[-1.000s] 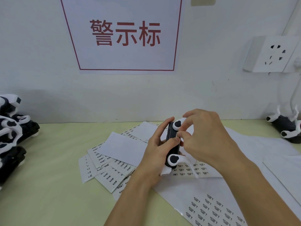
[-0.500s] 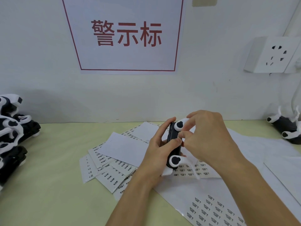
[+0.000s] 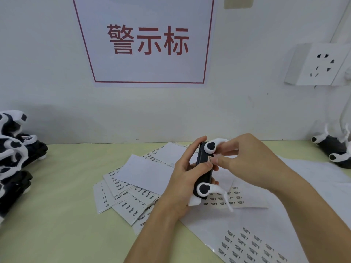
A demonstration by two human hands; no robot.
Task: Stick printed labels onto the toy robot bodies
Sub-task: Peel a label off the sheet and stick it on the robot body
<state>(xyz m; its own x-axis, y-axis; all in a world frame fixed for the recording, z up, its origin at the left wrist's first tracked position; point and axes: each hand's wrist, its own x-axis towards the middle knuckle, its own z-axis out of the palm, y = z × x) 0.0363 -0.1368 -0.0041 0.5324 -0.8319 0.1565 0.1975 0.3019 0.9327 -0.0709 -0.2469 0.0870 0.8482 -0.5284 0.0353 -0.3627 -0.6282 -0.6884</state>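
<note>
wall sign [image 3: 144, 40]: white sheet, red border, red characters, on the white wall | power socket [image 3: 319, 64]: white, on wall at upper right | cord [image 3: 342, 118]: white, hangs below the socket | tabletop [image 3: 62, 186]: pale yellow-green

Bare surface [image 3: 57, 215] lies open at front left; label sheets [image 3: 133, 186] litter the middle, toy robots [image 3: 17, 154] crowd the left edge (another [image 3: 336, 150] far right).

Label print [image 3: 253, 248] too small to read; toy pile [image 3: 13, 158] cut off at left edge.
</note>
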